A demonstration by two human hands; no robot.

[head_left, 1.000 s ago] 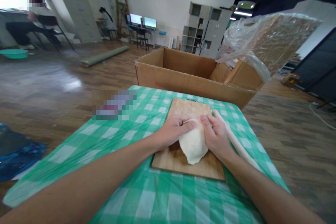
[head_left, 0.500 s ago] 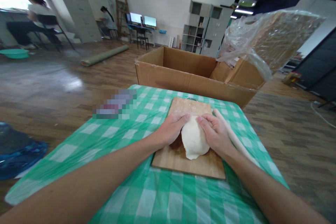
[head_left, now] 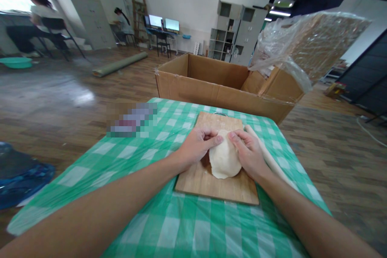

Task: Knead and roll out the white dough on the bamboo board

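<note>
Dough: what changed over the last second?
The dough's lower edge has risen slightly in the picture and looks rounder, less pointed. The left hand and right hand both still pinch it; no visible release. Board, rolling pin and tablecloth stayed put.

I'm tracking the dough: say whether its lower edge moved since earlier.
Yes: the lower edge of the dough has shifted up the view, away from the near edge of the cutting board.

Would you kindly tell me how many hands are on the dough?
2: the left hand holds the dough at its upper left edge, and the right hand at its upper right, both over the wooden board. Parts of each hand are hidden.
</note>
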